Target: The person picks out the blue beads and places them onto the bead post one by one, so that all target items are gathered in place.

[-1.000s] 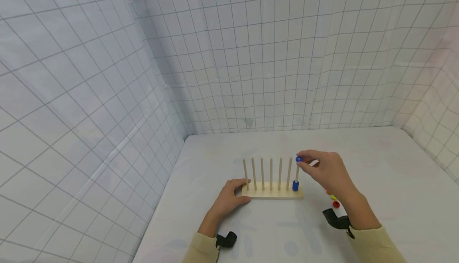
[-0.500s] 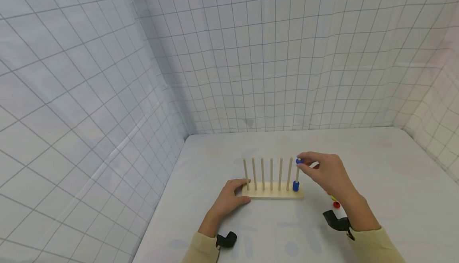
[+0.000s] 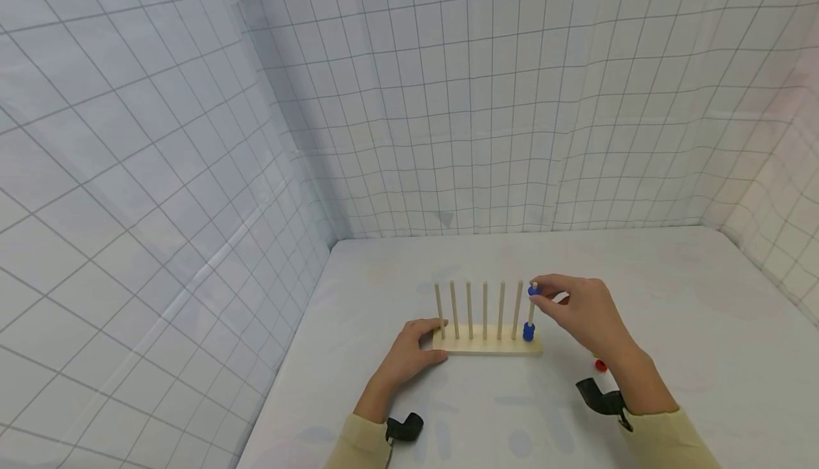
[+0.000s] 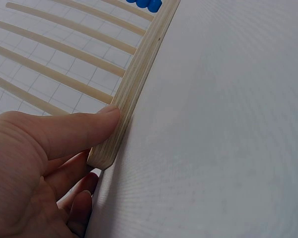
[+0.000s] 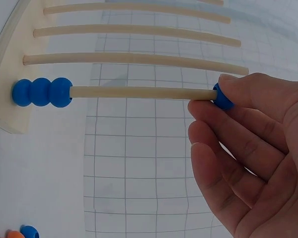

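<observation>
A pale wooden base (image 3: 486,344) with a row of upright wooden pegs stands on the table. Three blue beads (image 5: 41,92) are stacked at the foot of the rightmost peg (image 5: 144,93). Near that peg's tip, my right hand (image 3: 585,313) pinches another blue bead (image 5: 222,97) between thumb and fingers; the peg's end is inside it. My left hand (image 3: 408,352) grips the left end of the base, its thumb (image 4: 84,130) on the front edge and fingers behind. The other pegs carry no beads.
A red bead (image 3: 601,365) lies on the white table (image 3: 512,412) beside my right wrist, which hides part of that area. An orange bead (image 5: 16,234) and a blue loose bead (image 5: 30,231) show in the right wrist view. Grid-patterned cloth (image 3: 448,135) hangs behind.
The pinched blue bead has slid slightly down onto the rightmost peg, so the peg's tip now shows above it. My right hand has lowered a little with it; my left hand keeps its place.
</observation>
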The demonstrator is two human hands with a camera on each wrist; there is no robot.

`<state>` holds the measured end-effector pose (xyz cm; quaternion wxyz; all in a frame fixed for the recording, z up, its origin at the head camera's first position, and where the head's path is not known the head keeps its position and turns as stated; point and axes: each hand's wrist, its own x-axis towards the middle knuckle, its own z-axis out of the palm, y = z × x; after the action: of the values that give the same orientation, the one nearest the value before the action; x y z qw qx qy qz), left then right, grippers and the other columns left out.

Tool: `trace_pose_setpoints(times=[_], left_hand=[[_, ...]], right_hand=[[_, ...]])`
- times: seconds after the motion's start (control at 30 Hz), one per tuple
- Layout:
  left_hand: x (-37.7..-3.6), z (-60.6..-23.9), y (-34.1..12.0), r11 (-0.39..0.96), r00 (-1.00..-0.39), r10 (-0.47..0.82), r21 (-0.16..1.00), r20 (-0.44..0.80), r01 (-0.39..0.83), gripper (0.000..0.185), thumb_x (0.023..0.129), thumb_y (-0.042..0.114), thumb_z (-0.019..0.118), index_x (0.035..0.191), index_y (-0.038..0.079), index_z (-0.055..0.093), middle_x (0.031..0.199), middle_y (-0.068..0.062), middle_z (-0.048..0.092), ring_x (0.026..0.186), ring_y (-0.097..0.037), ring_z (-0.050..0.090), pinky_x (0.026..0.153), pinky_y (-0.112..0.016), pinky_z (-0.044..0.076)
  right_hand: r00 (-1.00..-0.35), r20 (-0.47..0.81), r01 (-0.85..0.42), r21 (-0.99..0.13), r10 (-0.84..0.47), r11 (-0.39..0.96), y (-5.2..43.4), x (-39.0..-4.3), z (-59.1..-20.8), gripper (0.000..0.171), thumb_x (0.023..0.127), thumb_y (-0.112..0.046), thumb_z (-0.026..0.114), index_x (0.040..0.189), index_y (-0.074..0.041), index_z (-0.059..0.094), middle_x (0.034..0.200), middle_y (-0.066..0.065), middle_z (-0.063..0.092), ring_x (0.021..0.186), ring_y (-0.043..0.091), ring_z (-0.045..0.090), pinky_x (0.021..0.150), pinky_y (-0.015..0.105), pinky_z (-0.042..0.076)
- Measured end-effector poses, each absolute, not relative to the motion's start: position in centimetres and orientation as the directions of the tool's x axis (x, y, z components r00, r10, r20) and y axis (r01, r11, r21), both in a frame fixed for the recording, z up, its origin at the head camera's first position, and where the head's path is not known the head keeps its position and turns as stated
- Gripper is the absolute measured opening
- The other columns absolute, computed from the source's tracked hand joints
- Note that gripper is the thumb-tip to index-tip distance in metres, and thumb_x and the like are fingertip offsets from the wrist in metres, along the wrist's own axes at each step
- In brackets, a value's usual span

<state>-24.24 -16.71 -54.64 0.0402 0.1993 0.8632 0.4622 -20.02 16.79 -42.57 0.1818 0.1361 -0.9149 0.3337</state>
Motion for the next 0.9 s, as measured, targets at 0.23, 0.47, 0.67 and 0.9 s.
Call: trace_pose_setpoints(times=[0.23,0.47,0.67,0.9], left_hand=[[-24.30,-54.76,-16.71,0.488,-0.917,0.381,0.816,0.120,0.310,0.056,0.083,0.028,0.083,0.135,0.020,0.065,0.135,0.000,0.058,0.131,-0.025,0.044,0.109,-0.051,0.036],[-24.24,-54.75,-16.74,0.485,-0.917,0.381,0.820,0.116,0.305,0.056,0.083,0.027,0.083,0.135,0.020,0.065,0.135,0.000,0.058,0.131,-0.025,0.044,0.109,-0.051,0.036],[-24.17,-54.65,-16.74,0.479,-0.913,0.388,0.819,0.125,0.315,0.056,0.082,0.026,0.083,0.135,0.019,0.065,0.135,0.000,0.059,0.130,-0.024,0.045,0.109,-0.050,0.035],[-24.11,-54.53,-16.74,0.476,-0.914,0.386,0.822,0.124,0.312,0.055,0.083,0.025,0.083,0.135,0.019,0.065,0.135,0.000,0.059,0.131,-0.024,0.044,0.109,-0.051,0.035]], right_hand=[[-0.896,0.424,-0.372,-0.558,-0.130,0.742,16.81,-20.03,-42.72,0.025,0.089,-0.019,0.079,0.113,-0.012,0.076,0.086,-0.007,0.073,0.074,0.015,0.069,0.064,0.031,0.056],[-0.896,0.423,-0.372,-0.553,-0.134,0.746,16.76,-20.00,-43.08,0.027,0.089,-0.017,0.079,0.114,-0.011,0.075,0.087,-0.007,0.073,0.076,0.016,0.069,0.065,0.032,0.057],[-0.892,0.430,-0.380,-0.551,-0.137,0.743,16.72,-19.97,-43.20,0.025,0.088,-0.017,0.079,0.112,-0.010,0.076,0.087,-0.007,0.073,0.076,0.015,0.069,0.065,0.031,0.057],[-0.892,0.430,-0.383,-0.556,-0.139,0.737,16.72,-19.98,-43.51,0.023,0.088,-0.016,0.079,0.110,-0.011,0.076,0.088,-0.007,0.073,0.077,0.013,0.068,0.066,0.030,0.057]])
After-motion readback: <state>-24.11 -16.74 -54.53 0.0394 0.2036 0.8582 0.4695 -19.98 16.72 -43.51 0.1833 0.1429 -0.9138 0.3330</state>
